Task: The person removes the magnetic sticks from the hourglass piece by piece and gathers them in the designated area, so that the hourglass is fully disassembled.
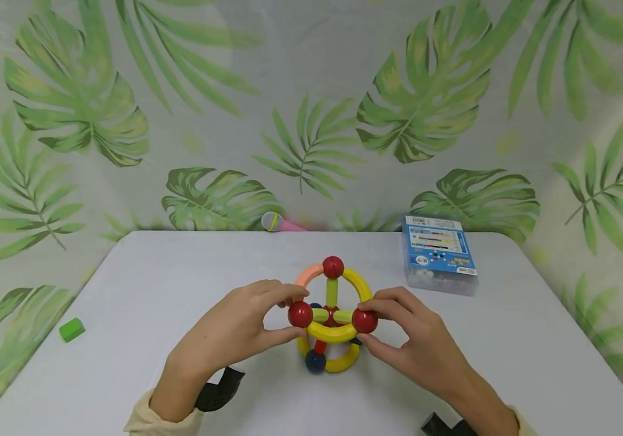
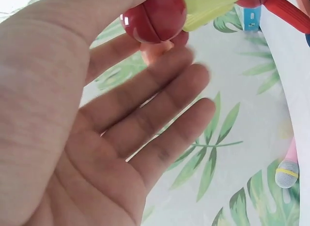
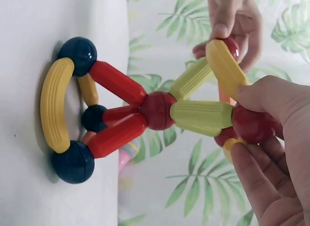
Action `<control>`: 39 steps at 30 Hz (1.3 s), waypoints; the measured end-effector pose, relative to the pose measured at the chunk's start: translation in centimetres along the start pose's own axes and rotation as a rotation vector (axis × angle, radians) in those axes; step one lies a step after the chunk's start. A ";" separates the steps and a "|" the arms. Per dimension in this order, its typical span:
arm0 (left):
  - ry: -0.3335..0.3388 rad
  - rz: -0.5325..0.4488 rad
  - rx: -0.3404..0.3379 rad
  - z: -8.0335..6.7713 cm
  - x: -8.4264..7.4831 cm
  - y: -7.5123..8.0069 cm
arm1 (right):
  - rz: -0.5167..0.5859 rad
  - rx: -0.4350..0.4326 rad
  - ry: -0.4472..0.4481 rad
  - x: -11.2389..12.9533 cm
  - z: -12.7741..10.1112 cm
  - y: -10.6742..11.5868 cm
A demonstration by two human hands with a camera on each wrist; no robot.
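Observation:
A magnetic ball-and-stick structure stands on the table, with a red centre ball [image 3: 159, 110], red sticks [image 3: 117, 135] down to dark blue balls [image 3: 73, 161] and lime sticks [image 3: 202, 117] up to red balls. Curved yellow sticks [image 3: 56, 104] and an orange one [image 1: 308, 275] link the outer balls. My left hand [image 1: 235, 321] pinches the upper left red ball [image 1: 300, 314] between thumb and forefinger, its other fingers [image 2: 167, 131] spread away. With thumb and fingertips, my right hand [image 1: 420, 339] grips the upper right red ball [image 1: 365, 321]. The third upper red ball [image 1: 333, 267] is at the back, untouched.
A clear plastic box with a blue label [image 1: 438, 251] lies at the back right of the white table [image 1: 191, 266]. One green block [image 1: 72, 330] sits near the left edge. A toy microphone [image 1: 284, 223] with a pink handle lies at the far edge.

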State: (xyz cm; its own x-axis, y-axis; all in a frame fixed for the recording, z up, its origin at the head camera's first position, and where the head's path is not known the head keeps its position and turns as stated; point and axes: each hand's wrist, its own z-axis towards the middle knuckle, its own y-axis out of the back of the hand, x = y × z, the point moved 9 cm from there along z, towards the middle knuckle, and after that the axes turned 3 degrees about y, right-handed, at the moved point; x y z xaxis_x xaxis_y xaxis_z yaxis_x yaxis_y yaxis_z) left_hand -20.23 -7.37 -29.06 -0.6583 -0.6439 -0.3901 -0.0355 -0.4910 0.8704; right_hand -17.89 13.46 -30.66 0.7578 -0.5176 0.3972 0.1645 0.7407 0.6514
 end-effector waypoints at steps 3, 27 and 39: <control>-0.009 0.004 -0.021 0.1 0.0 0.3 | 0.029 -0.015 -0.025 -0.4 0.0 0.0; -0.052 -0.078 0.007 0.2 -0.9 0.1 | -0.310 -0.033 0.271 3.6 -0.3 -0.7; -0.043 -0.117 0.040 0.2 -0.9 -0.3 | -0.228 -0.030 0.264 3.6 -0.8 -1.6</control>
State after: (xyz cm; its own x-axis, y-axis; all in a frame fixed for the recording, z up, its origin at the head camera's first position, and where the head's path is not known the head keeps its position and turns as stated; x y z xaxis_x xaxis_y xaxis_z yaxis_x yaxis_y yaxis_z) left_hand -19.74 -6.51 -28.88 -0.6792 -0.5578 -0.4770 -0.1433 -0.5367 0.8315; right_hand -14.91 10.72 -30.75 0.8359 -0.5456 0.0604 0.3640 0.6333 0.6830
